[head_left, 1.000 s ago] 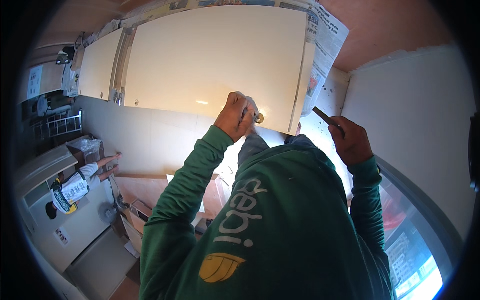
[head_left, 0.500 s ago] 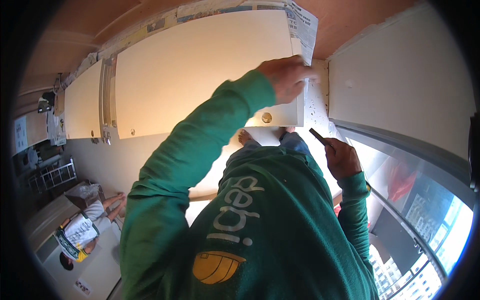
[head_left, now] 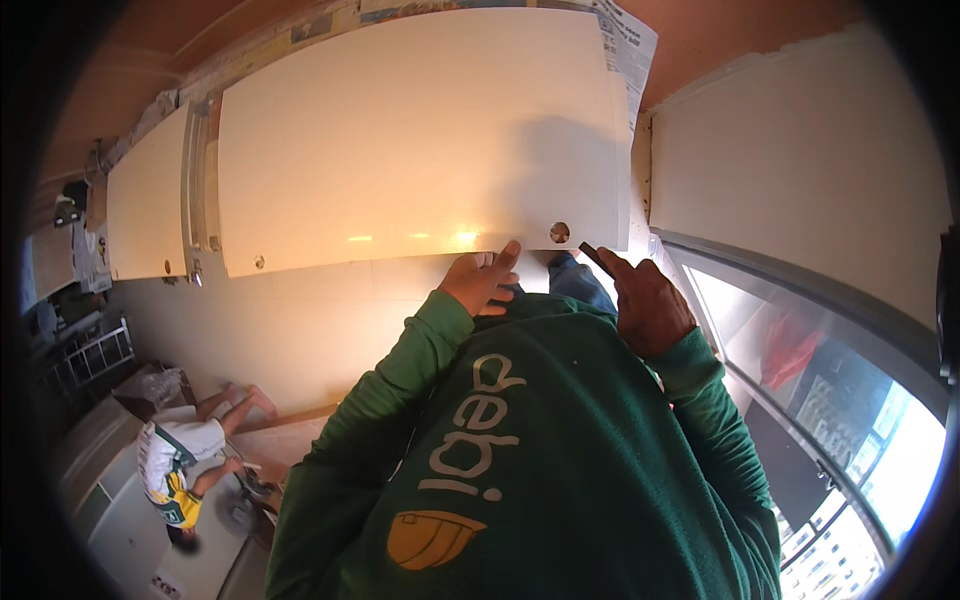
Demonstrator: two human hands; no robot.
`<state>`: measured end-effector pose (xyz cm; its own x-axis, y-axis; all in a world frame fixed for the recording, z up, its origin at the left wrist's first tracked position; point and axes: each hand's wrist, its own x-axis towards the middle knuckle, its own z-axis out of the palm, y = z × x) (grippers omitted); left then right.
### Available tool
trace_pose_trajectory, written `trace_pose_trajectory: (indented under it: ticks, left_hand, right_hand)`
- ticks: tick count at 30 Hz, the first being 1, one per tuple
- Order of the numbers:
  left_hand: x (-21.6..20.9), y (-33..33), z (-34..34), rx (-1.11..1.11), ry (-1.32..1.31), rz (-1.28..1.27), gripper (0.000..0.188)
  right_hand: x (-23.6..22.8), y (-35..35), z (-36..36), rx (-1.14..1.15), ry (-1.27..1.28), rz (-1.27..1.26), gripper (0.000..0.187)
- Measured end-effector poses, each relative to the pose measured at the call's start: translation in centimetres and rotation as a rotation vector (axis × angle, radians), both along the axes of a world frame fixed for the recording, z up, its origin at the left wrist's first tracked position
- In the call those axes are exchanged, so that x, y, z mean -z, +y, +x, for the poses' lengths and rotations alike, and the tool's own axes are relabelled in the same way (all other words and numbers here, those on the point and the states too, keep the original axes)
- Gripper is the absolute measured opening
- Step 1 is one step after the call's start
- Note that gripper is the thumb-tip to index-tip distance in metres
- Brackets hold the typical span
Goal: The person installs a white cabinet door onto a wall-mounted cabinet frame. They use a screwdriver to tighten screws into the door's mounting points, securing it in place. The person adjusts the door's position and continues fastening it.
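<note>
Gripping dark bar (head_left: 595, 258) in right hand (head_left: 652, 306), extended probably for reach. Holding left hand (head_left: 478, 284) open, with white panel (head_left: 400, 140) ahead.

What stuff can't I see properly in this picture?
All in the head view:
Dark stick: its lower end is hidden inside the right hand.
Left hand: too unclear whether its raised finger touches the white panel.
Newspaper: partly covered by the panel.
Red thing by the window: too blurred to name.
</note>
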<state>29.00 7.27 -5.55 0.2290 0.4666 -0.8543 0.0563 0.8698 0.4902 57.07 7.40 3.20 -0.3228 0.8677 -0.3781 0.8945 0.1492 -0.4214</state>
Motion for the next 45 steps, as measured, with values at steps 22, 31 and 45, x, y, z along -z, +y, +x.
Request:
trace_pose_trajectory:
  ticks: [22, 31, 45]
  left_hand:
    - [3.2, -0.8, 5.7, -0.834, -0.280, 0.055, 0.067]
    - [4.2, -0.8, 5.6, -0.840, -0.286, 0.066, 0.067]
    - [4.3, -1.4, 6.9, -0.957, -0.287, 0.165, 0.063]
  right_hand:
    - [-2.8, 6.7, -8.4, -0.603, -0.808, -0.025, 0.045]
    - [-3.4, 7.9, -6.5, -0.717, -0.819, 0.077, 0.042]
    - [-2.7, 7.8, -5.6, -0.882, -0.785, 0.218, 0.037]
